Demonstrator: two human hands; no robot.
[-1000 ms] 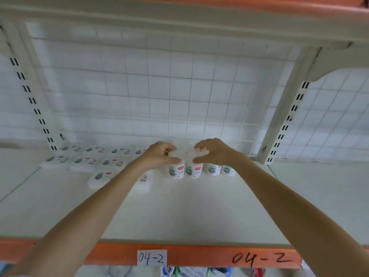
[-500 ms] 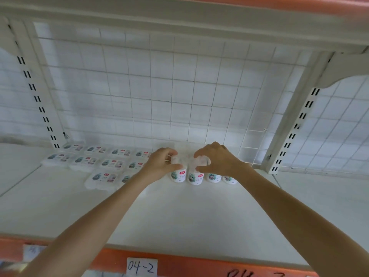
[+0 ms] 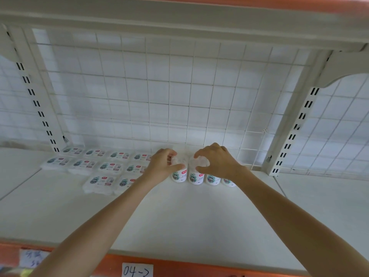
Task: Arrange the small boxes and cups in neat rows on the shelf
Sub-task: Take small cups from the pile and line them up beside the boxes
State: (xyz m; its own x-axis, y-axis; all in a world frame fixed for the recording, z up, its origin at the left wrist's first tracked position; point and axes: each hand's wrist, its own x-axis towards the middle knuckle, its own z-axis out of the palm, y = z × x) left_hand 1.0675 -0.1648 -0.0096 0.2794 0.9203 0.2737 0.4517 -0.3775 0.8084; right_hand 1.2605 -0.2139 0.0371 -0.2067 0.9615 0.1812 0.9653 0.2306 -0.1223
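Two hands, left [image 3: 162,166] and right [image 3: 216,161], each gripping a cup on the white shelf [image 3: 179,216] before wire mesh [image 3: 159,86].

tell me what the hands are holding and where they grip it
Each holds a cup by its clear top: left hand on the leftmost cup, right hand on the next cup.

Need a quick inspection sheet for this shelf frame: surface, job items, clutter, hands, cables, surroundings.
Surface: white shelf, orange front edge.
Job's things: flat small boxes in rows at left; four cups in a row at centre.
Clutter: nothing seen.
Hands: left hand grips the top of the leftmost cup; right hand grips the second cup.
Cables: nothing seen.
Surroundings: wire grid back panel, slotted uprights, handwritten label on the edge.
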